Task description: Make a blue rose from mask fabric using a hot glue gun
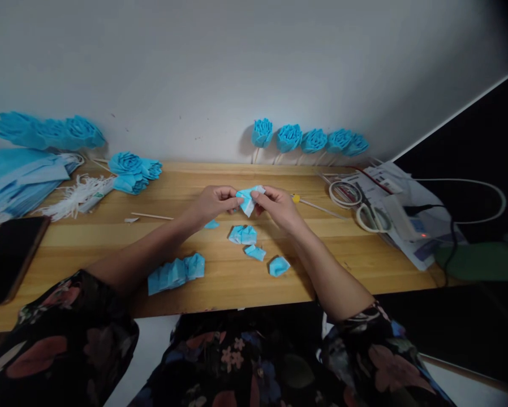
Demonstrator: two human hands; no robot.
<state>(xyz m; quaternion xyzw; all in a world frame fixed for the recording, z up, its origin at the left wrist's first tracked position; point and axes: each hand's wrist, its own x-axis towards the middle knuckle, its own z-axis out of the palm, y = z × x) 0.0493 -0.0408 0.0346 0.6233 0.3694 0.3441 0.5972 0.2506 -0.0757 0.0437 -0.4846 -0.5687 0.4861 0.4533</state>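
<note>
Between both hands, above the middle of the wooden table, is a small folded piece of blue mask fabric. My left hand pinches its left side between thumb and fingers. On the right edge, my right hand grips it the same way. Just below lie a folded blue piece, a smaller scrap and a curled blue piece. A pleated blue strip rests near the front edge, by my left forearm. Part of another blue scrap shows below my left hand.
Blue fabric flowers on sticks lean against the wall; more flowers lie left. Also left are stacked masks, white ear loops and a phone. Scissors, a tape roll and a power strip sit right.
</note>
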